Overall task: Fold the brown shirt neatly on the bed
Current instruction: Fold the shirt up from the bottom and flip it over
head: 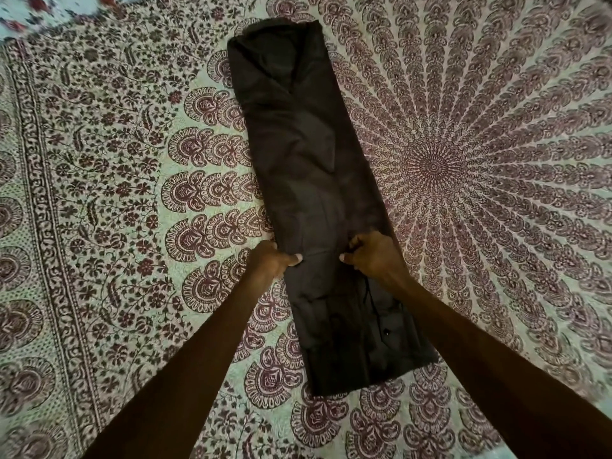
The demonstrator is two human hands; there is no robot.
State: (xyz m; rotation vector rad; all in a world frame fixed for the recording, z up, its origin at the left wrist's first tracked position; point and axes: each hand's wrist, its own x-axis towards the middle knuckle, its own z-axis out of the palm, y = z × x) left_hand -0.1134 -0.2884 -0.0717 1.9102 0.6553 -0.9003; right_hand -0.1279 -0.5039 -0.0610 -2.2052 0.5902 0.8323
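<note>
One shirt (308, 167), folded into a long narrow strip, lying slantwise on the bed's one patterned sheet (116, 160), collar end farthest away, gripped toward its nearer end by two hands, left hand (275, 260) and right hand (374, 253), fingers (356, 241) curled on opposite side edges.

The brown shirt (308, 180), running down the middle of the frame, is looking like soft, matt cloth, faintly creased and giving off no shine. A small dark button (386, 332) near its lower end is looking smooth. The bedsheet (116, 160) underneath is showing as thin printed cloth, matt and lightly wrinkled.
</note>
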